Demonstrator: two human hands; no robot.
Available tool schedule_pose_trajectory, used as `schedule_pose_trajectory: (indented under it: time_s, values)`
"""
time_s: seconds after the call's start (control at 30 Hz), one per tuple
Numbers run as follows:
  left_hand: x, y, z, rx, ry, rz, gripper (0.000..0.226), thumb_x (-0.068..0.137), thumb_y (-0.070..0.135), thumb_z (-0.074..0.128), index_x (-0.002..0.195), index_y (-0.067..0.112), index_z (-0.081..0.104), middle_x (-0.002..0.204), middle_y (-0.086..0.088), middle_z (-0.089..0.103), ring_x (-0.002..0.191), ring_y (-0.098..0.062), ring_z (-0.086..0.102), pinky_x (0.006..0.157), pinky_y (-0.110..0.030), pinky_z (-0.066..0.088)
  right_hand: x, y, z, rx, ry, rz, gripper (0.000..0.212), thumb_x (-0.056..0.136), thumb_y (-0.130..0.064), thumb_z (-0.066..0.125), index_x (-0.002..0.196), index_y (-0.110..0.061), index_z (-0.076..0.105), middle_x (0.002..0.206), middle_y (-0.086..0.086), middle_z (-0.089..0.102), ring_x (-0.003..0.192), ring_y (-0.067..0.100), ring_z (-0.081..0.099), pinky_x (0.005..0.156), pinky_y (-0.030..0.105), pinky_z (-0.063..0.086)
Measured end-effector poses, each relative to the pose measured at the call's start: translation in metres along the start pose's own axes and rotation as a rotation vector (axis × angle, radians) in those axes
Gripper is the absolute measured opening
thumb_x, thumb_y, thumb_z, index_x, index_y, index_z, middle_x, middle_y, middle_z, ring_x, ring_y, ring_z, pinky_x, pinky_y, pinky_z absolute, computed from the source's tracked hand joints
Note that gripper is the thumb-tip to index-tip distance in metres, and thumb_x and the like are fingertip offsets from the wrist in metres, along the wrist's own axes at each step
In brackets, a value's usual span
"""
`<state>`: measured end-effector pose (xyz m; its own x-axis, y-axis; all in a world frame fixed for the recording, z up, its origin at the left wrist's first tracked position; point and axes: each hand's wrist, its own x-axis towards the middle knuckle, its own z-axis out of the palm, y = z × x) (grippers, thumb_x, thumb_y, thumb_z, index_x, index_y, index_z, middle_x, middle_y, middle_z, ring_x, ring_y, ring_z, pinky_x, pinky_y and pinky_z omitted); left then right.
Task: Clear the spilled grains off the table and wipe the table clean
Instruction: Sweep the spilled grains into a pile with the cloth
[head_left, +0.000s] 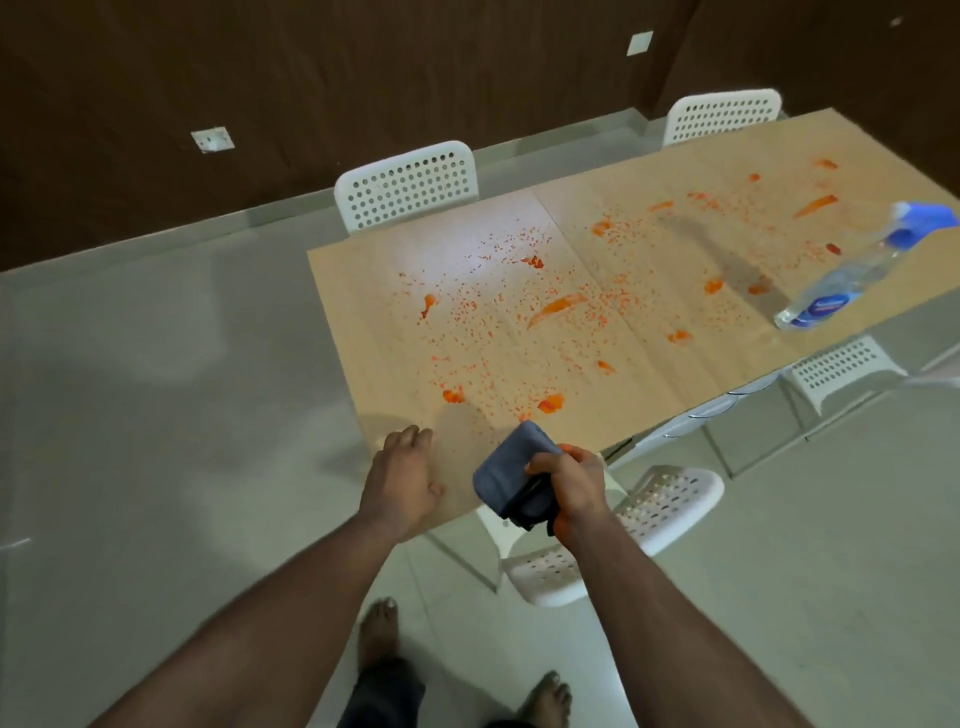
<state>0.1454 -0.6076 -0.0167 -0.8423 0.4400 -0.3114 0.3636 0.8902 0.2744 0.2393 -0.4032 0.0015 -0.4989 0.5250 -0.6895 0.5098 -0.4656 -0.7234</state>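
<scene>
orange grains (524, 312) scattered across tan table (649, 374)

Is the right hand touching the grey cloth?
Touching. The head view shows the right hand with fingers curled round the folded grey cloth, holding it.

**Orange on pale wood**

The table (649, 364) is light tan with a faint wood grain; orange grains (498, 322) speckle it among orange-red smears (556, 306); the cloth (511, 467) is slate blue-grey; the spray bottle (852, 270) is clear with a blue head and blue label; the chairs (410, 182) are white, dotted with round holes; the wall (311, 78) is dark brown.
</scene>
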Motion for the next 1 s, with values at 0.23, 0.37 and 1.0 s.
schedule_pose_trajectory:
  time_s: [0.23,0.37,1.0]
  values:
    - [0.035,-0.058,-0.017,0.031,-0.059,0.083,0.095,0.082,0.047,0.085,0.156,0.017,0.032,0.162,-0.009,0.034,0.147,-0.028,0.032,0.12,-0.043,0.038,-0.021,0.006,0.065,-0.485,0.181,-0.33,0.045,0.069,-0.009,0.084,0.107,-0.025,0.066,0.094,-0.005,0.07,0.082,0.014,0.066,0.066,0.028,0.058]
    - [0.05,-0.075,-0.018,0.065,-0.11,0.11,0.105,0.078,0.052,0.086,0.159,0.015,0.028,0.169,-0.013,0.022,0.155,-0.031,0.019,0.124,-0.044,0.032,-0.028,0.039,0.099,-0.905,0.096,-0.636,0.037,0.072,-0.013,0.074,0.106,-0.027,0.071,0.094,-0.007,0.068,0.091,0.016,0.056,0.07,0.03,0.046]
    - [0.118,-0.1,-0.02,0.092,-0.256,0.242,0.15,0.067,0.068,0.088,0.166,0.024,-0.016,0.169,-0.006,-0.036,0.156,-0.028,-0.031,0.127,-0.044,-0.009,0.034,0.043,0.139,-1.194,0.398,-0.642,0.057,0.078,-0.007,0.065,0.135,-0.02,0.066,0.129,0.007,0.06,0.114,0.037,0.05,0.086,0.049,0.048]
